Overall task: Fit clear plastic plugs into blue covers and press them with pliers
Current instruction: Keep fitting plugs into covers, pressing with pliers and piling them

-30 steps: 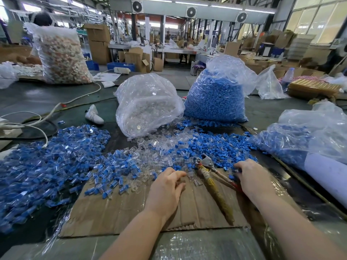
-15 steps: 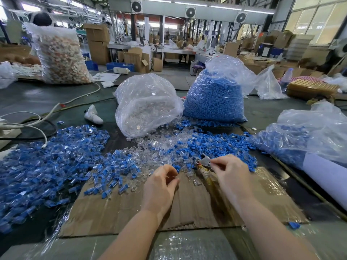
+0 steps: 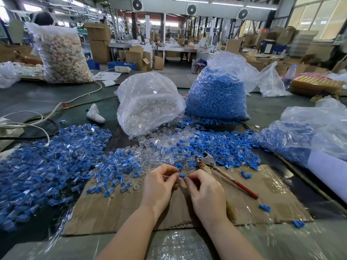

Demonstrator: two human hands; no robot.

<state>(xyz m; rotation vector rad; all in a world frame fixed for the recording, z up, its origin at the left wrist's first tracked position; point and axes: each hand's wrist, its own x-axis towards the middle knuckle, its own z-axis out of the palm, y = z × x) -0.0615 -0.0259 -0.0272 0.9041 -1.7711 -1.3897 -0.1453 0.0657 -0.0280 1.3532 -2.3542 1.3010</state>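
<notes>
My left hand [image 3: 159, 184] and my right hand [image 3: 204, 192] meet over the cardboard sheet [image 3: 272, 201]. Between their fingertips sits a small blue cover [image 3: 182, 176], pinched by the right fingers. The left fingers are curled and pinch something small and clear, which I take for a clear plug; it is hard to make out. The pliers [image 3: 221, 172] lie on the cardboard just right of my hands, jaws pointing away, one handle red, the other wrapped. Loose clear plugs [image 3: 159, 147] and loose blue covers [image 3: 225, 145] lie heaped beyond my hands.
A wide pile of assembled blue-and-clear pieces [image 3: 47, 162] spreads at the left. Behind stand a bag of clear plugs [image 3: 148, 104] and a bag of blue covers [image 3: 217, 98]. Another bag of blue parts [image 3: 300, 136] lies right. White cables [image 3: 37, 117] run at far left.
My right hand came from the right side of the cardboard past the pliers to the centre with a blue cover. My left hand lifted off the cardboard and closed its fingers to meet it.
</notes>
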